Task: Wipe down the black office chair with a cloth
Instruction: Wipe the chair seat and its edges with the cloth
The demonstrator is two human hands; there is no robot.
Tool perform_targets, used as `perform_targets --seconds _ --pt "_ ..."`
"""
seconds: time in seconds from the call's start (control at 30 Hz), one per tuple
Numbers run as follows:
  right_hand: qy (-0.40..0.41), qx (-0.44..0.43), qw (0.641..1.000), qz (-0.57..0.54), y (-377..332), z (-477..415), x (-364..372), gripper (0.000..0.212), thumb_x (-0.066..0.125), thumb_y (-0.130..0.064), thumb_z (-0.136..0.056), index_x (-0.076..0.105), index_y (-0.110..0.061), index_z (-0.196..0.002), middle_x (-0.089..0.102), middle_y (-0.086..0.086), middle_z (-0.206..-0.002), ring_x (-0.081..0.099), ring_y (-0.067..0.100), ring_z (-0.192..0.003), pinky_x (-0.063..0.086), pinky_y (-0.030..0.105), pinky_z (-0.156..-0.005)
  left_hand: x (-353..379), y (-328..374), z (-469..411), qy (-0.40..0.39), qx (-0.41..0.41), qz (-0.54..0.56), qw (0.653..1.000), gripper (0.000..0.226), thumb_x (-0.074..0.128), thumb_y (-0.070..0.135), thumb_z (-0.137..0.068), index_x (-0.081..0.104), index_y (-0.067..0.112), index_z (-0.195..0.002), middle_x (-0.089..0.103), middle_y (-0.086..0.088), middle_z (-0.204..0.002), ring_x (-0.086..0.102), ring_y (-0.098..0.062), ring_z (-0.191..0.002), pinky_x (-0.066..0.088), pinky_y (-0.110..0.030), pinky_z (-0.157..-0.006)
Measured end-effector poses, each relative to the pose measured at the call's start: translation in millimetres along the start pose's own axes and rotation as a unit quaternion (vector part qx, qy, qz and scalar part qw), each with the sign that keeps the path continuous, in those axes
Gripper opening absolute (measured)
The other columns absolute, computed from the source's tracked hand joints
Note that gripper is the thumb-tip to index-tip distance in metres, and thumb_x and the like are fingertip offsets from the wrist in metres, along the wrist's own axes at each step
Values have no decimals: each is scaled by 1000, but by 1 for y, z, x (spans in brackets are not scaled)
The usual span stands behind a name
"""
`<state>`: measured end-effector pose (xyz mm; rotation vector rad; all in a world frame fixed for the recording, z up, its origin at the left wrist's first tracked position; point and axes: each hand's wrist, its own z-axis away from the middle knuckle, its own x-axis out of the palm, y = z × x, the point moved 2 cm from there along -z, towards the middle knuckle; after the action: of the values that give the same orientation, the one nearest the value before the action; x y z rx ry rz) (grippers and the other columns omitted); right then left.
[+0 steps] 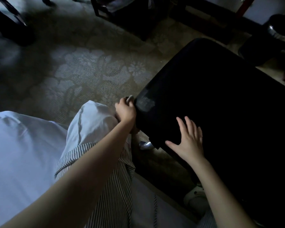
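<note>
While the left hand [126, 111] grips a grey cloth [130, 97] at a corner of the black chair [220, 96], the right hand [190, 142] rests flat on it. The chair sits at three o'clock.

At frame centre, a left hand [125, 111] grips a small grey cloth [130, 97] against the edge of a black padded office chair [220, 96]; the right hand [188, 143] lies flat on it, fingers spread.
</note>
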<state>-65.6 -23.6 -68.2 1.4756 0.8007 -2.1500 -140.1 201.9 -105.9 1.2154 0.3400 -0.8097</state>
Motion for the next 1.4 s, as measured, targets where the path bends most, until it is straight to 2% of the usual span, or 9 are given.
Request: perform_targets --seconds 0.13,0.23,0.37,0.47,0.53,0.67,1.07,1.23,1.4 --pt "-60 -11 997 41 -19 -20 3 99 57 -58 -83 -10 -29 -149 -16 0 -158 -13 18 -145 -5 40 -116 5 -1 9 -11 29 -54 998 32 46 33 -95 59 21 -122 57 -13 -118 56 -29 -105 42 -34 -89" --pt "-89 9 996 20 -25 -28 3 100 62 -51 -83 -10 -31 -149 -16 -2 -158 -14 18 -145 -3 40 -116 3 6 34 -33 155 -88 983 30 47 32 -96 59 23 -122 55 -10 -116 57 -28 -101 42 -31 -84" --pt "-76 6 997 15 -22 -24 4 96 59 -52 -84 -8 -32 -149 -14 -5 -158 -12 15 -145 -2 38 -116 24 8 88 -62 389 -134 909 32 43 35 -91 66 22 -110 61 -7 -93 63 -27 -78 46 -28 -56" --pt "-77 2 997 13 -18 -23 6 95 58 -53 -84 -7 -31 -149 -15 -7 -157 -13 13 -144 -3 36 -116 28 11 87 -46 446 -184 875 34 42 35 -87 68 19 -102 60 -7 -82 62 -26 -65 42 -26 -46" --pt "-76 1 997 12 -17 -23 6 95 60 -52 -83 -5 -31 -150 -13 -7 -158 -12 13 -144 -3 35 -116 28 16 71 -60 461 -215 859 29 47 31 -88 66 18 -106 59 -9 -86 62 -29 -73 44 -31 -51" --pt "-71 3 997 11 -17 -22 6 97 62 -52 -82 -6 -34 -149 -12 -8 -158 -11 13 -145 -2 36 -116 28 31 38 -80 396 -216 889 30 52 29 -92 59 19 -119 57 -11 -103 57 -33 -95 44 -38 -69" --pt "-61 7 998 -10 -20 -31 8 99 62 -54 -81 -7 -34 -149 -7 -7 -158 -8 13 -145 -2 34 -115 42 54 -45 -79 158 -131 975 29 44 43 -94 61 36 -117 57 -7 -115 58 -29 -105 41 -31 -78" --pt "-65 29 997 -8 -23 -37 9 100 62 -54 -80 -8 -36 -148 -9 -8 -158 -10 13 -145 -4 34 -114 43 41 -81 -187 42 -147 970 36 48 45 -91 67 22 -111 65 -8 -112 60 -28 -104 41 -27 -76" --pt "-55 44 998 -1 -25 -37 10 99 64 -52 -81 -8 -38 -147 -8 -9 -158 -9 12 -145 -4 35 -115 37 23 -82 -192 41 -105 975 31 50 40 -92 66 25 -115 65 -5 -116 59 -24 -108 42 -25 -81"
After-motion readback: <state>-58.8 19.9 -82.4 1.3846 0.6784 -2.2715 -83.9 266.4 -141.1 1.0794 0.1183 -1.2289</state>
